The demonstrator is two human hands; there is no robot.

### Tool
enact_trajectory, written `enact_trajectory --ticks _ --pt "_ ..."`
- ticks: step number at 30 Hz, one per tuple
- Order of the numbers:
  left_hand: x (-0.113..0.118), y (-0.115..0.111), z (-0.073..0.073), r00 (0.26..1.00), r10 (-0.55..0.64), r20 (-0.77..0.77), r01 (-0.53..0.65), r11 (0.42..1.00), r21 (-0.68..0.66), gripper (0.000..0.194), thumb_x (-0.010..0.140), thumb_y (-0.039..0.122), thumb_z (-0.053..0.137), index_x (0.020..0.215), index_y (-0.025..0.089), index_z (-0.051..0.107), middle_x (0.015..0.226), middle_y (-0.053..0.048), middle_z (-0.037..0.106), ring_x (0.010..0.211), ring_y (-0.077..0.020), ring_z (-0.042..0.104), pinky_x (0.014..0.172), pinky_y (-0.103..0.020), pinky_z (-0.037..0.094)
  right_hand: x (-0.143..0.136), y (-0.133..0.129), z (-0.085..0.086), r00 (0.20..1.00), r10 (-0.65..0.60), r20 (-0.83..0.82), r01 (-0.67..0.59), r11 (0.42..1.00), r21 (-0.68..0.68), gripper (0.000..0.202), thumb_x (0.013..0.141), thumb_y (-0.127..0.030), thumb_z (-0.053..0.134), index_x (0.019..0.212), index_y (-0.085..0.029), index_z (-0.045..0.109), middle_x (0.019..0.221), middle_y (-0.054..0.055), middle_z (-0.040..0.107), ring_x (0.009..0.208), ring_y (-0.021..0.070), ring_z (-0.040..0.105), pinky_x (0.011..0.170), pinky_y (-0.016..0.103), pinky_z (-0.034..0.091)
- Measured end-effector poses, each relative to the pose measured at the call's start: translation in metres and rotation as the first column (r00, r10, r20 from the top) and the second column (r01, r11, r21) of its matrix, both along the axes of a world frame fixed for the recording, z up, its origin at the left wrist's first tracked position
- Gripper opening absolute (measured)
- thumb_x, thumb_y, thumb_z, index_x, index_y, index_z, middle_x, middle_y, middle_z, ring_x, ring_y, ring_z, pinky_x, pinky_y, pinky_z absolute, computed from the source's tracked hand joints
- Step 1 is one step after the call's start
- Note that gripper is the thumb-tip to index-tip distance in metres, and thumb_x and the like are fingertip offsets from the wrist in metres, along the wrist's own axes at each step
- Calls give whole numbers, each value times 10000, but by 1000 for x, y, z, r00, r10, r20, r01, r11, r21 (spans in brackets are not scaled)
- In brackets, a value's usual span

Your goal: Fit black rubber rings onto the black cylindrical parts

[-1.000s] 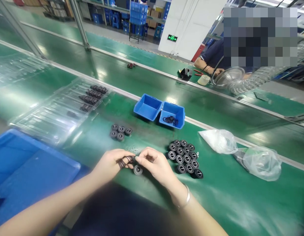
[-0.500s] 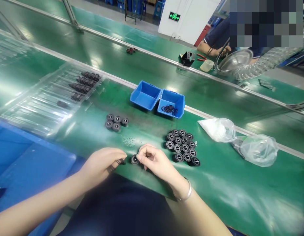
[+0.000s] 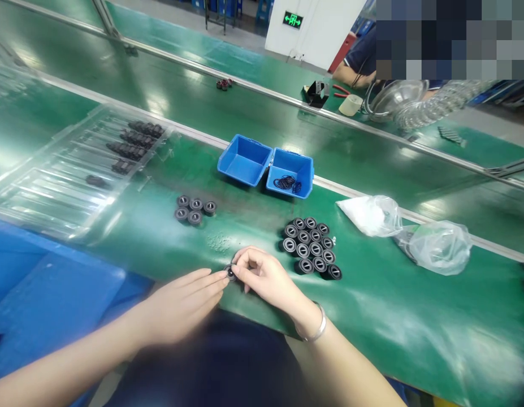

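A small black round part (image 3: 230, 272) lies on the green table (image 3: 393, 316) near its front edge, mostly covered by fingers. My right hand (image 3: 264, 274) pinches it from the right. My left hand (image 3: 183, 302) has its fingers stretched out, the tips touching the part from the left; whether it still holds the black rubber rings is hidden. To the right stands a cluster of several black round parts (image 3: 310, 249). A smaller group of the same parts (image 3: 194, 209) sits further back on the left.
Two blue bins stand behind, the left bin (image 3: 243, 160) bare, the right bin (image 3: 290, 172) holding black rings. A clear tray (image 3: 75, 175) with black parts lies left, a blue crate (image 3: 41, 288) front left, two plastic bags (image 3: 414, 234) right. Another person's arm (image 3: 350, 76) works across the conveyor.
Both hands came down from above the table onto the round part. The bundle of black rings in my left hand is no longer visible, and that hand's fingers have straightened.
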State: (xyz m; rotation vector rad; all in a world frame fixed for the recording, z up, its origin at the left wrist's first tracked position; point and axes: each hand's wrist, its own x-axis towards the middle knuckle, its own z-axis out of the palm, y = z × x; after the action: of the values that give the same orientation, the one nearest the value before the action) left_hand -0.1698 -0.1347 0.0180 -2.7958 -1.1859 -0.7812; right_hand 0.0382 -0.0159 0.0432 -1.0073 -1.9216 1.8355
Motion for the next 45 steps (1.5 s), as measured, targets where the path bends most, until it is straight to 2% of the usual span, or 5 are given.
enact_trajectory --ticks 6,12,25,34,45 --pt "1 4 4 1000 6 -23 -6 1000 17 370 924 83 367 1206 102 605 1266 -137 660 1319 -238 504 1169 -437 333 -5 2 -3 998 29 -56 -47 935 -352 327 883 -474 607 1017 -185 531 644 -13 632 527 143 657 394 201 506" --pt "5 12 19 998 -1 -70 2 1000 17 329 919 59 384 1121 99 641 1160 -106 718 1213 -198 594 1181 -367 284 -18 12 -1 999 16 -50 -42 811 -584 320 770 -371 736 928 -150 567 607 -8 649 486 148 662 362 203 519" --pt "7 15 17 998 10 -56 -13 998 -53 315 948 87 379 1082 128 661 1210 -89 693 1282 -228 521 1168 -408 233 -2 -18 -11 944 -285 -167 137 797 -588 326 874 -379 637 1111 -168 710 543 -35 548 487 78 457 543 232 360" --pt "11 11 13 994 25 -103 -30 998 -53 300 975 135 392 1081 157 672 1228 -63 689 1327 -201 461 1053 -326 297 7 -19 -12 929 -264 -260 42 771 -635 340 896 -268 623 1224 -193 669 929 61 669 656 85 534 678 254 437" --pt "16 11 13 992 36 -122 -42 998 -52 315 976 152 388 1080 174 684 1245 -43 685 1175 -189 569 963 -312 351 12 -1 -6 939 -92 -332 -200 640 -742 460 942 -256 571 1386 -152 513 794 51 654 726 119 637 624 209 514"
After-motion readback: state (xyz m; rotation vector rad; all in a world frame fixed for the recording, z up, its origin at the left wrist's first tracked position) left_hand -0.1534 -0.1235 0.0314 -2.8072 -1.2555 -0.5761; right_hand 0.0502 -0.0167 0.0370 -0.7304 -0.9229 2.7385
